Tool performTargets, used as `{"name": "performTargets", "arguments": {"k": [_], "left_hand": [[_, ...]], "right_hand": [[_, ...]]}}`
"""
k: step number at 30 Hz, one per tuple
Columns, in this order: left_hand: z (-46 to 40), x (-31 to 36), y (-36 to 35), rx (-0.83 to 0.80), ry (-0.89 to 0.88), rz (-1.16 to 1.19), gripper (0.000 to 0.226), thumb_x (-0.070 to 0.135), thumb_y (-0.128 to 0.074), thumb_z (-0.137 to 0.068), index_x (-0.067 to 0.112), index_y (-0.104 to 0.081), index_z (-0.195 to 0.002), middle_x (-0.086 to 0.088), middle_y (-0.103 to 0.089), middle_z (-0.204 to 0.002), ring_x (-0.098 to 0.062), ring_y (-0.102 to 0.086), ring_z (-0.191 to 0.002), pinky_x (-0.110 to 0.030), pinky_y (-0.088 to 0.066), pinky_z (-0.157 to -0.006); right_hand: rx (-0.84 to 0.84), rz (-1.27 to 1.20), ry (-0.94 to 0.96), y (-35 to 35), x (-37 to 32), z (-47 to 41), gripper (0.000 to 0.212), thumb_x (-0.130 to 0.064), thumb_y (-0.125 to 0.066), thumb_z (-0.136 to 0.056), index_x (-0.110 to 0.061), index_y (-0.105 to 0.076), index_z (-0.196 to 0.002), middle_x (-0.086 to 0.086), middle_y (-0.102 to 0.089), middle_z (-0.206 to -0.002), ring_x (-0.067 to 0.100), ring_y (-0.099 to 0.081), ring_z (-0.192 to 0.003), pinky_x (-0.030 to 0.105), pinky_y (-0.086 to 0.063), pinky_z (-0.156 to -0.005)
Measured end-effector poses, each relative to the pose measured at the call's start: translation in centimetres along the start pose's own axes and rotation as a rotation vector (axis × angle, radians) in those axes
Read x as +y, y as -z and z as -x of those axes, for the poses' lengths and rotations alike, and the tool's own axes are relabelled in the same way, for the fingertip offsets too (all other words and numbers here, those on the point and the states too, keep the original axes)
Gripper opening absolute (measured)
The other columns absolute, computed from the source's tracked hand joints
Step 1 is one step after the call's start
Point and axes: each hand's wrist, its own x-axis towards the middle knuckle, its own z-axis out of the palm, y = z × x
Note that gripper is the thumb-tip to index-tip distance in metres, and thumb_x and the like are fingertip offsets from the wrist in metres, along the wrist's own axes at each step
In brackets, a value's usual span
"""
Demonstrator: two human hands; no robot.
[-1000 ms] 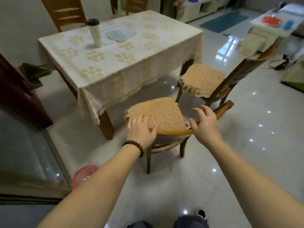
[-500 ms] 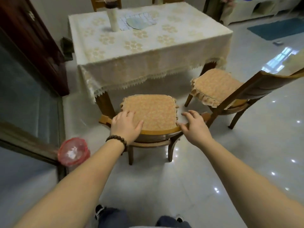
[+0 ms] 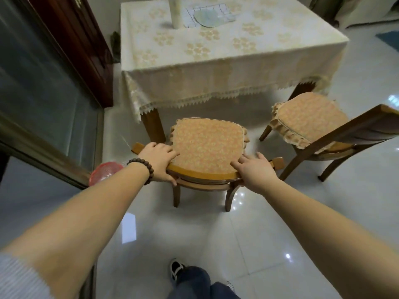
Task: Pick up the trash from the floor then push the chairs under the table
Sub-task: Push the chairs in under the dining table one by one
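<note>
A wooden chair (image 3: 207, 147) with an orange patterned cushion faces the table (image 3: 226, 61), its seat just short of the lace edge of the cream tablecloth. My left hand (image 3: 159, 160) grips the left end of the chair's curved backrest. My right hand (image 3: 254, 171) rests on the right end of the same backrest, fingers spread over the top rail. A second cushioned chair (image 3: 308, 121) stands angled at the table's right corner, pulled out from it. No trash shows on the floor around the chairs.
A red bin (image 3: 103, 172) sits by the sliding glass door (image 3: 43, 93) on the left. A dark wooden cabinet (image 3: 75, 39) stands beside the table. A white tumbler (image 3: 176, 11) and a plate on a cloth lie on the tabletop. My shoes (image 3: 177, 268) are behind the chair.
The chair has swung round to face the table squarely. I have stepped behind it, and both hands have settled onto its backrest.
</note>
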Motion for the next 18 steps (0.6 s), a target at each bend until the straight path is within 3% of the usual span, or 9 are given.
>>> {"name": "performTargets", "arguments": {"k": [3, 5, 7, 9, 18], "left_hand": [[-0.6, 0.6, -0.6, 0.057, 0.027, -0.057, 0.055, 0.061, -0.055, -0.080, 0.033, -0.047, -0.127, 0.003, -0.060, -0.116, -0.021, -0.057, -0.107, -0.038, -0.045, -0.090], [-0.5, 1.0, -0.6, 0.091, 0.040, -0.122, 0.022, 0.046, -0.053, -0.088, 0.031, -0.061, -0.103, 0.005, -0.063, -0.088, -0.019, -0.062, -0.084, -0.036, -0.050, -0.077], [-0.2, 1.1, -0.5, 0.083, 0.043, -0.144, 0.017, 0.041, -0.052, -0.091, 0.029, -0.063, -0.092, 0.004, -0.062, -0.079, -0.018, -0.061, -0.076, -0.033, -0.051, -0.070], [-0.2, 1.1, -0.5, 0.082, 0.050, -0.144, 0.018, 0.041, -0.051, -0.092, 0.029, -0.063, -0.093, 0.004, -0.063, -0.079, -0.018, -0.062, -0.075, -0.032, -0.051, -0.068], [-0.8, 3.4, -0.5, 0.082, 0.112, -0.137, 0.013, 0.033, -0.052, -0.093, 0.028, -0.063, -0.089, 0.005, -0.057, -0.073, -0.019, -0.062, -0.072, -0.032, -0.053, -0.067]], "right_hand": [[0.019, 0.020, 0.003, 0.0, -0.1, 0.1, 0.027, -0.020, -0.055, -0.089, -0.022, -0.051, -0.115, 0.002, -0.064, -0.100, 0.026, -0.061, -0.100, 0.044, -0.044, -0.099], [0.008, 0.038, 0.007, 0.0, 0.0, 0.3, 0.016, -0.016, -0.052, -0.090, -0.018, -0.053, -0.105, 0.000, -0.052, -0.073, 0.022, -0.061, -0.075, 0.037, -0.054, -0.075], [0.009, 0.065, 0.016, -0.1, 0.2, 0.4, 0.010, -0.016, -0.050, -0.090, -0.017, -0.054, -0.099, -0.003, -0.037, -0.061, 0.021, -0.057, -0.067, 0.033, -0.052, -0.065], [0.030, 0.086, 0.031, -0.3, 0.4, 0.3, 0.008, -0.017, -0.050, -0.090, -0.017, -0.054, -0.097, -0.004, -0.033, -0.060, 0.021, -0.052, -0.064, 0.032, -0.049, -0.062], [0.091, 0.062, 0.091, -0.6, 3.3, 0.7, 0.012, -0.024, -0.052, -0.091, -0.019, -0.058, -0.101, -0.001, -0.063, -0.083, 0.020, -0.061, -0.073, 0.033, -0.053, -0.068]]}}
